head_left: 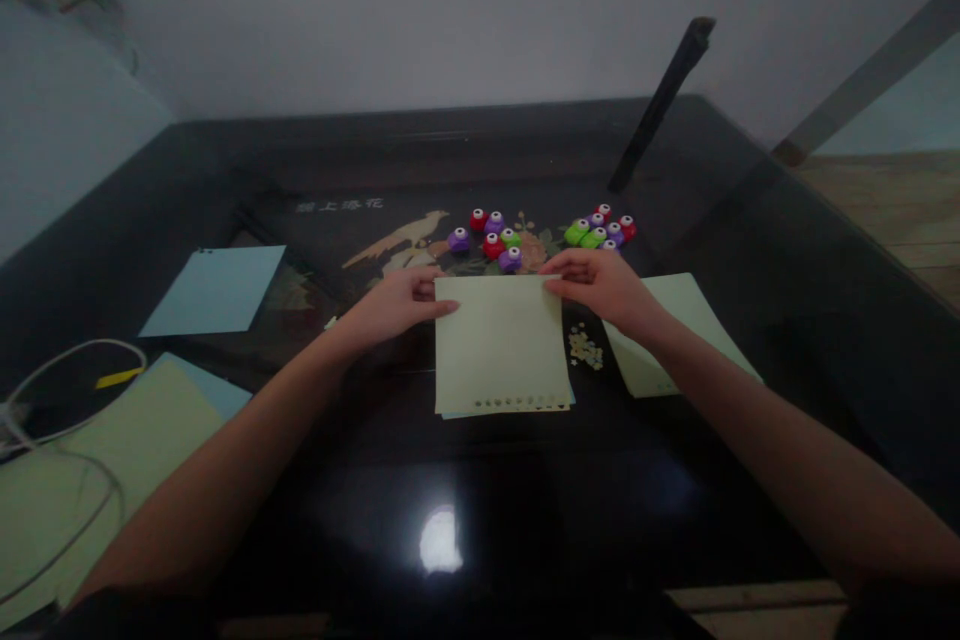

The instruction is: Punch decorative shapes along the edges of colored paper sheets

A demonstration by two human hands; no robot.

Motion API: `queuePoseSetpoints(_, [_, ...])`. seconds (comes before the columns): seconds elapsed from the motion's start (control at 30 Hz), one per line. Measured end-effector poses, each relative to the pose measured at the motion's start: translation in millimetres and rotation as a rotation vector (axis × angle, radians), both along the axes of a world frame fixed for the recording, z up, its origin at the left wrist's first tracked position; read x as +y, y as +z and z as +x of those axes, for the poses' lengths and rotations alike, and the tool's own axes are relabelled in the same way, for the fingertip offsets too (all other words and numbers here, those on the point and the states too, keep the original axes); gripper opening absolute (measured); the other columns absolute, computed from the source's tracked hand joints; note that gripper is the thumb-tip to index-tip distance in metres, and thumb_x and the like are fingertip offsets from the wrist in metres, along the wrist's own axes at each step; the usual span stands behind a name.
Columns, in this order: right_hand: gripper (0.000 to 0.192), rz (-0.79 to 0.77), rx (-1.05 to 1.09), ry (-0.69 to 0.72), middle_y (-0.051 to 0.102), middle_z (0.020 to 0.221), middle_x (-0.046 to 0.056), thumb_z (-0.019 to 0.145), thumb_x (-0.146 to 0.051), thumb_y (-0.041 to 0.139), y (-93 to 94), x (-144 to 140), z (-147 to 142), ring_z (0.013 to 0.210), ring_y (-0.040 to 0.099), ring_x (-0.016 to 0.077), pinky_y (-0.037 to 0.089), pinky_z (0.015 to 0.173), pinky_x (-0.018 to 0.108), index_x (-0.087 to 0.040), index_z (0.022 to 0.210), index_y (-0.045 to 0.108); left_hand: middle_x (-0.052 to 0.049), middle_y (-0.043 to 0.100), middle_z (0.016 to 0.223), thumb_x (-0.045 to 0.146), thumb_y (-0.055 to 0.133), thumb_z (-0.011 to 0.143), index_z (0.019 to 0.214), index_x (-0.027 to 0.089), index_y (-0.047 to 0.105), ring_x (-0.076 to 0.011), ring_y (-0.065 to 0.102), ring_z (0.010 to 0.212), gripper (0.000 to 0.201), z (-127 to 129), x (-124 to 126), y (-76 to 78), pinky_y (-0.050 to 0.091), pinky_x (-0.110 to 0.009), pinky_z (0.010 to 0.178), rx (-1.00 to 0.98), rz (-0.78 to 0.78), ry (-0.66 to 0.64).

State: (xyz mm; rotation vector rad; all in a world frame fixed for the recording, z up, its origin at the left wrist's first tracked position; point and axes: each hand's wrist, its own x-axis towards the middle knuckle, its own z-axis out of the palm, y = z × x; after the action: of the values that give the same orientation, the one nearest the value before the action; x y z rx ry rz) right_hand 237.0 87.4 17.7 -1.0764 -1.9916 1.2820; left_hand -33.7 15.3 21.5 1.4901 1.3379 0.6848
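Note:
A small stack of pale yellow-green paper sheets [501, 345] lies on the dark glossy table [480, 480], with a row of punched holes along its near edge. My left hand [394, 305] grips the stack's far left corner. My right hand [600, 285] pinches the far right corner. Punched paper bits [585, 348] lie scattered just right of the stack.
Two clusters of small craft punches sit beyond my hands: purple, red and green ones [487, 235], and green, purple and red ones [600, 230]. Another pale sheet [675, 330] lies under my right forearm. A light blue sheet [214, 290], more sheets [97, 460] and a white cable [67, 390] lie left.

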Motion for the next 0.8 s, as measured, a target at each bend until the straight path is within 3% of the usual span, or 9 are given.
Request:
queuePoseSetpoints(0.13, [0.028, -0.16, 0.11, -0.051, 0.067, 0.071, 0.002, 0.073, -0.031, 0.068, 6.3, -0.2, 3.7, 0.064, 0.061, 0.0169, 0.05, 0.059, 0.033, -0.017, 0.097, 0.063, -0.008, 0.074, 0.092, 0.028, 0.068, 0.073, 0.096, 0.015, 0.065, -0.0216, 0.069, 0.092, 0.027, 3.4, -2.4, 9.9, 0.055, -0.038, 0.083, -0.08, 0.045, 0.133])
queuePoseSetpoints(0.37, [0.021, -0.381, 0.079, 0.107, 0.075, 0.083, 0.006, 0.072, -0.03, 0.071, 16.5, -11.1, 3.2, 0.068, 0.067, 0.0188, 0.051, 0.055, 0.032, -0.018, 0.088, 0.068, -0.01, 0.073, 0.098, 0.032, 0.07, 0.074, 0.105, 0.012, 0.065, -0.0239, 0.068, 0.096, 0.037, 8.9, -7.2, 19.1, 0.055, -0.04, 0.088, -0.12, 0.16, 0.265])
queuePoseSetpoints(0.53, [0.019, -0.331, 0.095, 0.038, 0.075, 0.083, 0.006, 0.069, -0.031, 0.073, 17.0, -7.9, 5.1, 0.07, 0.068, 0.0201, 0.053, 0.059, 0.034, -0.019, 0.082, 0.069, -0.01, 0.073, 0.096, 0.039, 0.069, 0.075, 0.105, 0.013, 0.066, -0.0249, 0.068, 0.093, 0.04, 8.3, -6.9, 16.3, 0.057, -0.038, 0.081, -0.066, 0.139, 0.168])
queuePoseSetpoints(0.7, [0.012, -0.307, 0.139, -0.019, 0.075, 0.082, 0.005, 0.069, -0.028, 0.072, 16.6, -3.4, 7.7, 0.071, 0.068, 0.0213, 0.055, 0.062, 0.037, -0.022, 0.079, 0.071, -0.006, 0.071, 0.07, 0.038, 0.063, 0.079, 0.087, 0.014, 0.068, -0.018, 0.067, 0.067, 0.027, 6.4, -6.4, 12.3, 0.055, -0.03, 0.064, 0.068, 0.082, 0.07])
queuePoseSetpoints(0.8, [0.012, -0.325, 0.171, -0.028, 0.074, 0.08, 0.004, 0.069, -0.027, 0.072, 15.5, -3.1, 7.3, 0.074, 0.069, 0.0218, 0.056, 0.067, 0.038, -0.022, 0.079, 0.071, -0.003, 0.068, 0.063, 0.038, 0.061, 0.08, 0.08, 0.015, 0.067, -0.015, 0.063, 0.06, 0.023, 5.3, -6.1, 10.7, 0.051, -0.027, 0.06, 0.115, 0.13, 0.059])
